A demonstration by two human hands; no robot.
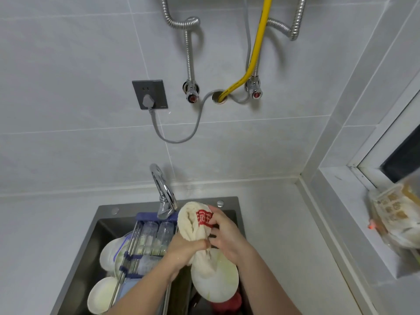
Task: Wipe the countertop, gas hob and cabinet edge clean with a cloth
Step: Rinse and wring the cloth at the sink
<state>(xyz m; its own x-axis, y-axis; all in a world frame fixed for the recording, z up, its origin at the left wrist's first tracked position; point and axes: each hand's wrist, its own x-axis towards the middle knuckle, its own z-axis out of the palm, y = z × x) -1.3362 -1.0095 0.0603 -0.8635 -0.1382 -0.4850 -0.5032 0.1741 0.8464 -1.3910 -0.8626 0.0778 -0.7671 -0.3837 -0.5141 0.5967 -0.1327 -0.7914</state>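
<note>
1. The cloth [197,226], a cream towel bunched into a thick roll, is held over the sink [102,226], just right of the tap spout and above the dishes lying in the basin.
2. The left hand [184,248] has its fingers curled tight round the cloth's narrow middle, squeezing it into a waist.
3. The right hand [223,233] pinches the upper part of the cloth from the right, thumb and fingers closed on the fabric beside a red patch.
4. Judged from this, the step in hand is wringing or rinsing the cloth over the sink; no wiping is visible, and the gas hob and cabinet edge are not in view.
5. The next move would call for a firm twist with both hands to shed water, then carrying the cloth out of the sink to the countertop [272,223] on either side.
6. The red patch on the cloth carries white characters, partly folded under and too creased to read.
7. The tap [164,194], chrome and curved, stands at the back edge of the sink, its spout just left of the cloth.
8. Inside the sink a drying rack [145,246] holds upturned glasses, with pale plates and bowls [213,283] under and around it.
9. On the tiled wall above the sink a dark socket [150,94] takes a grey plug; its small lettering is unreadable. Right of it run steel hoses and a yellow hose [256,48].
10. Far right of the sink, a printed bag [393,214] sits on the window sill; its print is blurred.
</note>
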